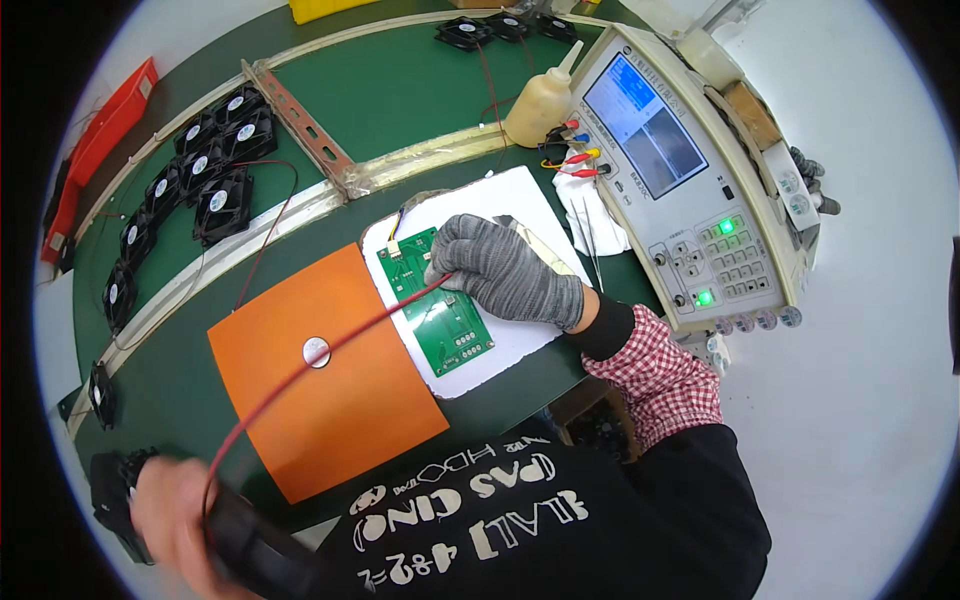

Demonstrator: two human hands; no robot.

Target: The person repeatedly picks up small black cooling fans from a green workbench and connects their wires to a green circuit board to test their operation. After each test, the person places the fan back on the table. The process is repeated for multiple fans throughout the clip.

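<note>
My right hand (500, 270), in a grey knitted glove, bends over the upper part of a green circuit board (445, 335). Its fingers are closed on the end of a red wire lead (300, 372) and hide the tip. The board lies tilted on a white pad (520, 345), with a small cable plugged in at its top left corner. At the lower left, my bare left hand (175, 515) is smeared by motion. It grips a blurred black fan (115, 495), and the red lead runs across to that hand.
An orange mat (340, 430) with a round silver disc (316, 351) lies left of the board. Several black fans (200, 170) stand farther left. A squeeze bottle (540, 108), tweezers (588, 235) and a test instrument (690, 170) with a lit screen are at the right. A red bin (100, 150) sits far left.
</note>
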